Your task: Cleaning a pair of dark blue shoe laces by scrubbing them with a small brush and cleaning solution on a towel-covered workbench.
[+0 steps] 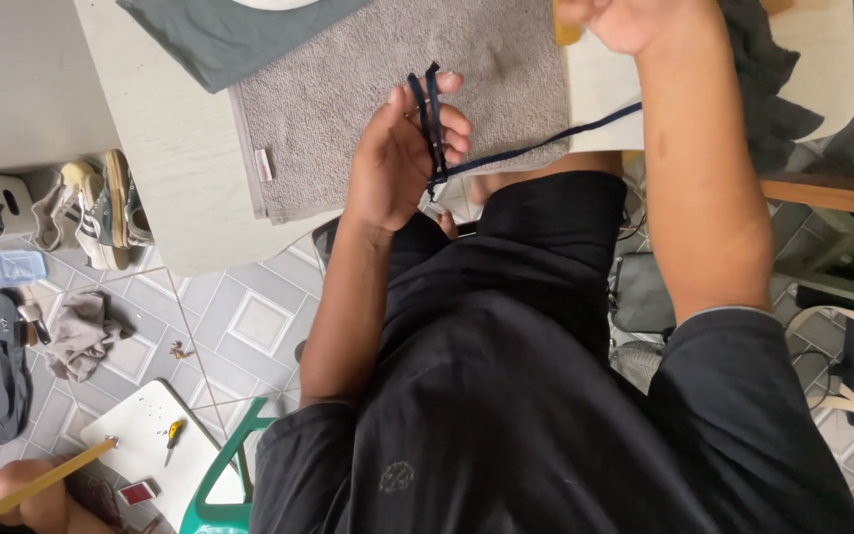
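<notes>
Grey towel [387,89] on pale table [165,148], small white label with red mark [265,164] at its left edge. Left hand [402,158] pinches looped dark blue cord [434,119] above towel; cord runs taut rightward. Right hand [625,20] clenched at top edge, contents unclear.

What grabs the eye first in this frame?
The left hand at centre, pinching a looped dark cord over a grey towel on the table. The cord runs taut rightward toward the right hand at the top edge. Shoes lie on the tiled floor at left.
</notes>
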